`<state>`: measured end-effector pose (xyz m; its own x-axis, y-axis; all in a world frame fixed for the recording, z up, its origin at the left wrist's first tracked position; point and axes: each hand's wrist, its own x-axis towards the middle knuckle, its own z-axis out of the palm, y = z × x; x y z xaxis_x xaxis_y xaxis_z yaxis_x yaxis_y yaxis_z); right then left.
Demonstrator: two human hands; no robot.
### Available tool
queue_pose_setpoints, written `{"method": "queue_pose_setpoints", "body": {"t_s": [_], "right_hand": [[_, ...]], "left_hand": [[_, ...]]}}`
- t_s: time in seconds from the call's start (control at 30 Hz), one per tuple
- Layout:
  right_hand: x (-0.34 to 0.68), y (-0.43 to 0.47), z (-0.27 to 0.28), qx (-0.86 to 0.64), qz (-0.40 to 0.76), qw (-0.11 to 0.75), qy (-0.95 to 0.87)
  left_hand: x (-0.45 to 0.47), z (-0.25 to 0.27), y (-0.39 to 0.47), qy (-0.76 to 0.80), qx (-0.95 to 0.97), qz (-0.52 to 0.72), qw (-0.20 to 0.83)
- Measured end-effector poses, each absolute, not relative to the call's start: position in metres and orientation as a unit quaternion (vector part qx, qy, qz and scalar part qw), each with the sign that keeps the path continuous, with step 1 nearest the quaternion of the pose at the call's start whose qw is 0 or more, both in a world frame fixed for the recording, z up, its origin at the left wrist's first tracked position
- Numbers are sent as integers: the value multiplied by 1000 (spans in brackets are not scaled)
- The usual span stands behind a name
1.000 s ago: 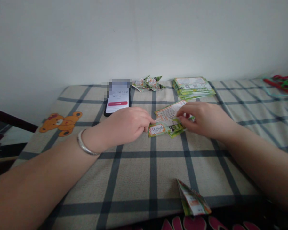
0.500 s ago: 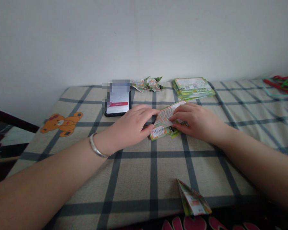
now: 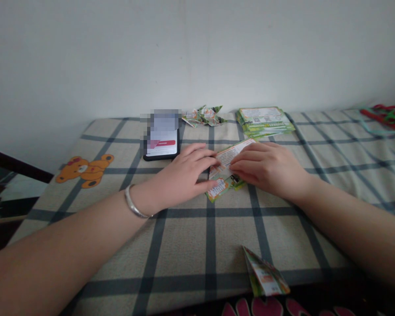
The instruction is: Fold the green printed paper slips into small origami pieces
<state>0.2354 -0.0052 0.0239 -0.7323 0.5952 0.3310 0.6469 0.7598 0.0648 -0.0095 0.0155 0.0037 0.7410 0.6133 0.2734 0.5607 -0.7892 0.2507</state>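
Note:
A printed green-and-white paper card [image 3: 228,156], partly folded over, lies on the checked tablecloth between my hands. My left hand [image 3: 189,173] rests at its left edge, fingers spread and fingertips touching the paper, the thumb apart on its lower corner. My right hand [image 3: 268,169] covers the card's right part, with fingers and thumb bent together over it; their tips press on the paper. That side of the card is hidden underneath. A folded paper triangle [image 3: 266,272] stands near the front edge of the table.
Behind my left hand lies a phone [image 3: 163,145] with a lit screen. Several folded paper pieces [image 3: 204,116] sit beside it, and a stack of printed cards [image 3: 265,119] is at the back. Red and green items [image 3: 390,116] lie far right. The tablecloth [image 3: 184,245] bears a bear picture [image 3: 85,170].
My left hand has shifted slightly right onto the card, its fingers more spread. My right fingers have drawn closer together. The card's lower left corner has moved a little toward me.

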Motion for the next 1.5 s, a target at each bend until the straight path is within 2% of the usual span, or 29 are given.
{"method": "queue_pose_setpoints", "body": {"t_s": [0.1, 0.23, 0.4, 0.67, 1.17, 1.5], "right_hand": [[234, -6, 24, -347, -105, 130, -923], [234, -2, 20, -372, -68, 129, -917], [237, 2, 18, -336, -66, 130, -931], [234, 3, 17, -345, 0, 174, -922], [233, 2, 14, -402, 105, 292, -861], [233, -3, 22, -388, 113, 332, -852]], "left_hand": [[-8, 1, 14, 331, 921, 188, 87], [-8, -1, 11, 349, 913, 195, 80], [-9, 0, 14, 341, 915, 187, 111], [-5, 2, 14, 360, 889, 233, 159], [-7, 11, 7, 291, 889, 338, 108], [-10, 17, 7, 241, 886, 390, 70]]}}
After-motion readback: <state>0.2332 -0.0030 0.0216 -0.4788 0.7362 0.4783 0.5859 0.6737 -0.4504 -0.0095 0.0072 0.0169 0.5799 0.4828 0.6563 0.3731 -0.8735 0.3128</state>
